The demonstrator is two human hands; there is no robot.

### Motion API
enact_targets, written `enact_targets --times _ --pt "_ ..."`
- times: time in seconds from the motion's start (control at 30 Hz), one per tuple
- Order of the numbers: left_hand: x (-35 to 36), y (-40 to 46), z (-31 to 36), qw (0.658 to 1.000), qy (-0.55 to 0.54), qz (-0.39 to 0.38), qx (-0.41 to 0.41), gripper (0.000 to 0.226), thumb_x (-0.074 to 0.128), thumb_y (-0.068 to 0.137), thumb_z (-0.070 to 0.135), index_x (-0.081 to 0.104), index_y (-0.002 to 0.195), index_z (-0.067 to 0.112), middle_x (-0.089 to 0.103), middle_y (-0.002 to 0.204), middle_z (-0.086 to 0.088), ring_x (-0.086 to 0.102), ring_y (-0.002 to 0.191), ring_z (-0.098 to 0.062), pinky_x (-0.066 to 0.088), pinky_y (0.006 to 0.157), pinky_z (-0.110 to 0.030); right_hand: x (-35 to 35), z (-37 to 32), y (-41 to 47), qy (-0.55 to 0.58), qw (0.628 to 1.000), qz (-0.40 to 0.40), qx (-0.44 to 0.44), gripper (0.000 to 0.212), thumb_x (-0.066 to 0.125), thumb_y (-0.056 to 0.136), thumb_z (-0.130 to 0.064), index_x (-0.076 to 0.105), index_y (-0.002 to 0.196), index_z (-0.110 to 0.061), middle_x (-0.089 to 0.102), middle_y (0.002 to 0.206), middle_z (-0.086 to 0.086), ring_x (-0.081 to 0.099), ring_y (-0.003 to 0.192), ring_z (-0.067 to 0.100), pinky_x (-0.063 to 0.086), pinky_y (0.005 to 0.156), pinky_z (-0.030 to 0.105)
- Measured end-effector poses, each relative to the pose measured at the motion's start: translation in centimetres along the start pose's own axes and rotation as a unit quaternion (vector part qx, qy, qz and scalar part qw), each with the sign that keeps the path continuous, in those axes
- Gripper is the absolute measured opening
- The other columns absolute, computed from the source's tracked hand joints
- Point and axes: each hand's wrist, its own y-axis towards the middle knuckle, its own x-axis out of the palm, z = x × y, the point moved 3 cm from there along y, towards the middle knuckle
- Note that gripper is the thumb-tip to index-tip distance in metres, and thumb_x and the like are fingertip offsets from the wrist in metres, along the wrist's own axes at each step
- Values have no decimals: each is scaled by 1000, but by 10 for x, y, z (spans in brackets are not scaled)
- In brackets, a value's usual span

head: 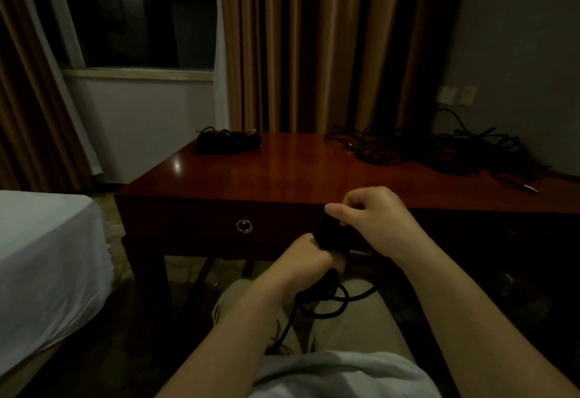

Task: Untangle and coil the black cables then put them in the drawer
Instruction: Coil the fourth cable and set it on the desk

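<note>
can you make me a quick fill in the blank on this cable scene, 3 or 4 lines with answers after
1. Both hands, left hand and right hand, hold a black ____.
2. The drawer under the desk top is ____.
3. The tangled pile lies at the desk's far ____ side.
4. The coiled bundle sits at the far ____ corner.

Missing words: cable; closed; right; left

No readable text, label, brand, number or sign anywhere in view; picture dim, surfaces plain, nothing legible.
</note>
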Motion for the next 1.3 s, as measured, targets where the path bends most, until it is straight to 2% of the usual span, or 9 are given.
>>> enact_targets --times 0.1,0.23,0.37,0.5,0.83,0.97,1.13,1.23,1.3 --pt "-15 -3 2 996 -67 53 12 23 53 79 -1 65 96 9 59 92 -13 56 87 -26 44 71 -35 -6 14 1 148 988 -33 28 20 55 92 -28 60 80 -13 46 51 -10 41 42 4 33 43 18" --pt "-44 -6 4 981 -138 137 6 18 54 83 1 63 96 11 52 87 -6 51 77 -21 39 67 -34 -7 44 -9 232 966 -94 57 29 44 97 -22 62 79 -9 41 52 -6 36 46 9 35 51 24" --pt "-32 -15 8 975 -188 116 17 18 52 82 0 62 93 11 56 88 -4 53 78 -18 40 62 -29 10 39 -16 253 967 -1 17 31 42 98 -19 54 71 -10 36 48 -8 31 44 7 25 46 22" --pt "-4 -25 12 966 -248 28 60 37 58 59 11 62 96 10 54 70 1 51 61 -11 39 53 -24 14 24 -2 209 971 117 6 38 45 97 -28 58 76 0 53 59 13 49 52 23 39 49 30" --pt "3 -25 13 887 -448 -34 107 23 48 62 10 48 86 10 37 50 1 35 39 -8 38 39 -19 39 33 -7 222 966 -33 131 56 35 93 -56 59 69 -11 53 50 -4 53 46 9 45 49 23" --pt "-14 -21 15 891 -431 25 143 40 50 62 6 61 101 8 41 61 -2 39 50 -11 40 48 -22 58 48 -19 334 936 -54 101 41 38 97 -40 56 71 -13 49 56 -5 49 53 10 41 50 21" --pt "-16 -19 15 905 -402 112 87 22 53 76 4 62 94 9 55 71 -4 56 66 -17 49 61 -29 72 58 -21 333 938 -69 70 41 37 96 -36 58 78 -6 50 59 0 48 57 15 43 56 25" --pt "-8 -19 24 871 -473 102 85 21 42 86 2 58 99 6 62 84 -7 63 80 -20 51 78 -34 81 58 -23 291 941 -134 106 58 30 95 -51 60 77 -4 56 60 7 54 54 19 46 61 32" --pt "-10 -22 31 840 -521 120 90 19 37 88 1 56 89 4 58 76 -5 59 66 -15 51 66 -27 82 57 -22 255 943 -170 130 62 27 96 -53 59 72 -7 54 54 5 55 50 19 47 62 34"
